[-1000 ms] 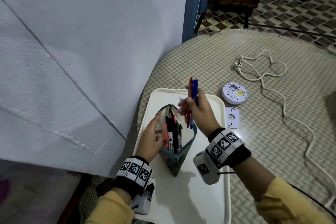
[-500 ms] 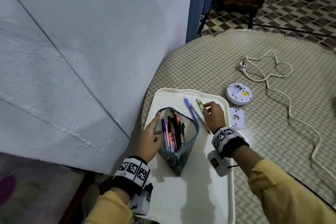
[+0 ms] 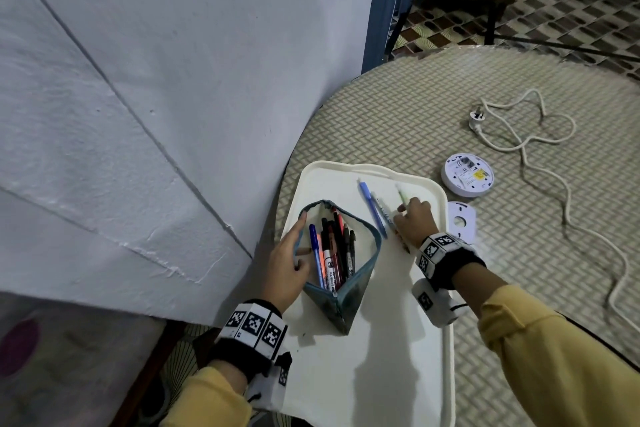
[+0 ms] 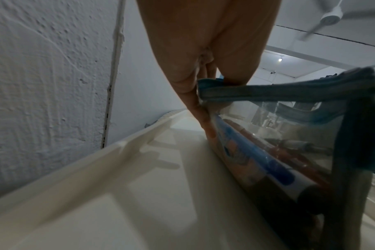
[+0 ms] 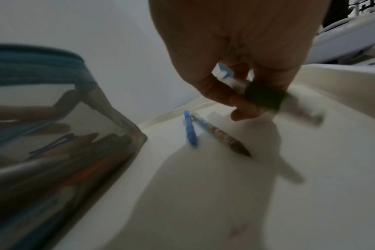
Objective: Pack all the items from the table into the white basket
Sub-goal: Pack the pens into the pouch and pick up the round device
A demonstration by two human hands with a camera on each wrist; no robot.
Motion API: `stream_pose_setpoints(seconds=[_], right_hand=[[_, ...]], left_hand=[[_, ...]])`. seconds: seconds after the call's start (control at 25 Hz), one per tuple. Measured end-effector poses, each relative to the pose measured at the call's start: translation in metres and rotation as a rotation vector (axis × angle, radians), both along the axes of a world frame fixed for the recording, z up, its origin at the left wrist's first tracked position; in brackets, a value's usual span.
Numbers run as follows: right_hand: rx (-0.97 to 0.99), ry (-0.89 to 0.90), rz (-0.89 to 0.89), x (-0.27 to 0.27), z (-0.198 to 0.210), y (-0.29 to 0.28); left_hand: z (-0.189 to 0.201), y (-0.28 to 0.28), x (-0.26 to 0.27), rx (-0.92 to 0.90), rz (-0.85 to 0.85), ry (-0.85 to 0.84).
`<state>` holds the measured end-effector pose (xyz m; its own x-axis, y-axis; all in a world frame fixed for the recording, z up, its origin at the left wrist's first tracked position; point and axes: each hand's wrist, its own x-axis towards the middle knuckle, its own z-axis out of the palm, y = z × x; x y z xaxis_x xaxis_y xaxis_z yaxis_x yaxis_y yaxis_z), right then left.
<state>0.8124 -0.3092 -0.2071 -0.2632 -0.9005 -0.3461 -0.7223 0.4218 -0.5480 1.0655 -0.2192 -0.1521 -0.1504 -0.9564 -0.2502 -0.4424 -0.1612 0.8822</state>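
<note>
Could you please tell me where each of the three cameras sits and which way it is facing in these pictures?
Head: worn on the head, looking forward and down at the tray on the table; both hands, wristbands and yellow sleeves show.
Left wrist: low inside the tray, looking along the left hand holding the pencil case open, towards wall and ceiling.
Right wrist: looking along the right hand, which pinches a pen above the tray.
Shared: the pencil case shows in all three; the blue pen shows in head and right wrist.

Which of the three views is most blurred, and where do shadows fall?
Right wrist view: most blurred, the pen in the right hand smeared by motion. Left wrist view: sharp near the pouch, soft on the near tray rim. Head view: sharp, with arm shadows on the tray.
</note>
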Motion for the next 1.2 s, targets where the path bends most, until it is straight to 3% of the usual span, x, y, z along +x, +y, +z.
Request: stream_pose_setpoints(seconds=[0.2,0.32,0.4,0.48,0.56,0.68,0.72,0.84,0.92,1.04,1.2], right_hand=[[-0.029,0.077,0.163,0.006,-0.009,0.014],[-0.04,0.074,0.017,0.008,0.007,0.015],[-0.15,-0.162,-0.121,0.014,0.037,0.012],[-0.3,-0.444,-0.145,0.029,0.075,0.011],[-0.395,-0.683,-0.079,0.051,0.107,0.014],[-0.281,-0.885,0.074,0.08,0.12,0.031],[-0.22,-0.834,0.142,0.085,0.116,0.038],[-0.109,-0.348,0.378,0.089,0.094,0.056],[-0.256,-0.239,0.317,0.086,0.089,0.054],[-0.502,-0.164,0.064,0.064,0.077,0.029],[-0.155,-0.013,0.1,0.034,0.03,0.004]], left_hand=[[-0.001,-0.002,0.001,-0.017,-0.015,-0.016],[-0.001,-0.002,0.0,-0.013,-0.041,-0.047],[0.002,-0.002,-0.001,-0.025,-0.054,-0.071],[0.005,-0.002,-0.004,-0.043,-0.062,-0.092],[0.008,-0.003,-0.007,-0.07,-0.064,-0.099],[0.008,-0.008,-0.01,-0.079,-0.114,-0.065],[0.008,-0.011,-0.01,-0.07,-0.135,-0.055],[0.007,-0.023,-0.008,-0.07,-0.125,-0.068],[0.004,-0.029,-0.004,-0.098,-0.089,-0.064],[-0.001,-0.034,0.002,-0.113,-0.071,-0.058],[-0.007,-0.031,0.012,-0.12,-0.103,-0.035]])
